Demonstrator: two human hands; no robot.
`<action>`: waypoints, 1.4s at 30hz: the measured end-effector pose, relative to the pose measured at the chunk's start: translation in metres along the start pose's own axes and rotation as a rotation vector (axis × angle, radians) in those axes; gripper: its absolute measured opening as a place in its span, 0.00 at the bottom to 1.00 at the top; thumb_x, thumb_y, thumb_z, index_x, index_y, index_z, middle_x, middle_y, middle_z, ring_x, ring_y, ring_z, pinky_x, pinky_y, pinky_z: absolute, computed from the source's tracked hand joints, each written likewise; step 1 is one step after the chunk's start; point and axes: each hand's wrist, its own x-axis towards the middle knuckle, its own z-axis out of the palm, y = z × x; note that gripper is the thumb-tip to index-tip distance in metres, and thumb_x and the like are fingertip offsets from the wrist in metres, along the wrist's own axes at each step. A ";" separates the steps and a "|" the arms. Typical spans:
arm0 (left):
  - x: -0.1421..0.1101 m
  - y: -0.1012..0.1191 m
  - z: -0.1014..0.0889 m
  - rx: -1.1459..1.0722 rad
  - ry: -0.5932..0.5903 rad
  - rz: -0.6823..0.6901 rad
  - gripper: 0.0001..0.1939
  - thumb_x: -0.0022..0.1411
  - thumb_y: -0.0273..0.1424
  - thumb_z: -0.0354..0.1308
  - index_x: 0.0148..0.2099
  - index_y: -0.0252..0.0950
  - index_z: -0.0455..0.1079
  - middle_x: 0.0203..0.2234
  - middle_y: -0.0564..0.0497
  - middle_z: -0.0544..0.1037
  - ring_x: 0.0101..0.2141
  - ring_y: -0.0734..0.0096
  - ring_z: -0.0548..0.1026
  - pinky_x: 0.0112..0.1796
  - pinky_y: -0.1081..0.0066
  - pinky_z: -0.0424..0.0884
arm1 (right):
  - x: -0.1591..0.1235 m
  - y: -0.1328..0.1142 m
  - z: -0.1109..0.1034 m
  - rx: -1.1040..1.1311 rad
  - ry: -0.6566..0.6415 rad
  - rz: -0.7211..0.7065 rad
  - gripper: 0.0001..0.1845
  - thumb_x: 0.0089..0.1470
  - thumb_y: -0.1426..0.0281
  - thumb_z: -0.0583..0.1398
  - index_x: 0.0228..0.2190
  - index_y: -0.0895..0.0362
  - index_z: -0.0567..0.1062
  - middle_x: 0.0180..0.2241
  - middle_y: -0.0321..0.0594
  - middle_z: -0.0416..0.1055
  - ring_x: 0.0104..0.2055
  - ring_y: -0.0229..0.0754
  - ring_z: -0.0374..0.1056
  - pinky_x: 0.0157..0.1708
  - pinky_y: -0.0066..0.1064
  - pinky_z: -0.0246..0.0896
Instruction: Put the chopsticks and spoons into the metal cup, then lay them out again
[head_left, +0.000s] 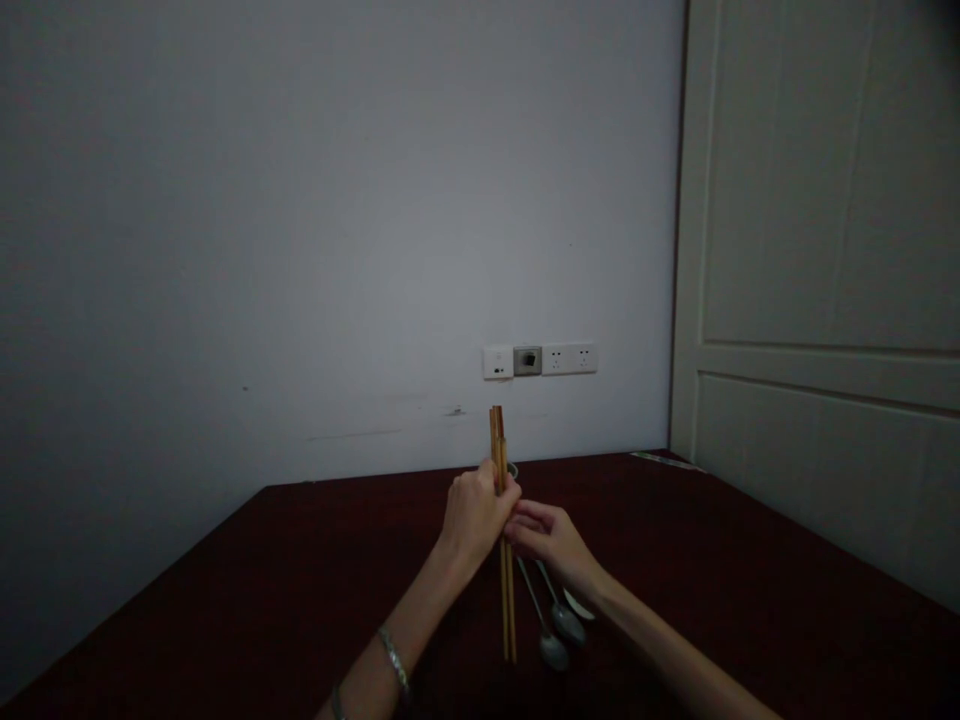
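Observation:
A bundle of wooden chopsticks [508,610] stands nearly upright in front of me, its top ends uneven. My left hand [474,510] is closed around its upper part. Lower down, the fingertips of my right hand [551,540] pinch the same bundle from the right side. Below and beside my right hand lie two metal spoons, one nearer [553,652] and one a little farther [568,624], their handles running up behind my fingers. A pale curved piece [579,605] shows partly behind my right wrist; its kind is unclear. Just behind the hands, a small round rim [512,469] peeks out, mostly hidden.
The dark red table [337,570] reaches back to a pale wall [337,220] with sockets [568,359] and a switch panel [527,360]. A cream panelled door [825,300] borders the right side. A thin flat strip [667,461] lies at the far right edge.

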 end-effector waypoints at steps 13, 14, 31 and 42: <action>-0.003 0.003 -0.009 0.092 0.084 0.045 0.09 0.57 0.34 0.48 0.31 0.35 0.66 0.21 0.51 0.72 0.24 0.70 0.70 0.27 0.73 0.57 | 0.012 -0.002 0.005 -0.100 0.030 -0.025 0.19 0.38 0.59 0.64 0.29 0.62 0.76 0.19 0.34 0.68 0.22 0.34 0.62 0.22 0.25 0.57; -0.003 0.003 -0.009 0.077 0.096 0.051 0.09 0.57 0.34 0.48 0.31 0.35 0.66 0.21 0.52 0.72 0.23 0.71 0.70 0.26 0.74 0.57 | 0.012 -0.002 0.004 -0.099 0.029 -0.026 0.19 0.38 0.59 0.64 0.29 0.62 0.76 0.19 0.34 0.68 0.21 0.33 0.62 0.22 0.25 0.56; 0.018 -0.013 -0.024 -1.102 -0.286 -0.167 0.14 0.48 0.36 0.60 0.31 0.28 0.72 0.26 0.44 0.77 0.28 0.67 0.75 0.28 0.73 0.69 | 0.009 -0.007 0.001 0.012 -0.046 0.115 0.23 0.38 0.60 0.65 0.34 0.63 0.74 0.34 0.52 0.74 0.34 0.47 0.72 0.40 0.44 0.63; 0.019 -0.017 -0.032 -1.097 -0.283 -0.196 0.14 0.47 0.36 0.62 0.29 0.27 0.72 0.26 0.43 0.77 0.27 0.67 0.75 0.31 0.72 0.70 | 0.021 -0.045 -0.023 -0.194 -0.123 0.114 0.25 0.40 0.60 0.63 0.40 0.62 0.72 0.33 0.48 0.74 0.36 0.45 0.71 0.40 0.41 0.64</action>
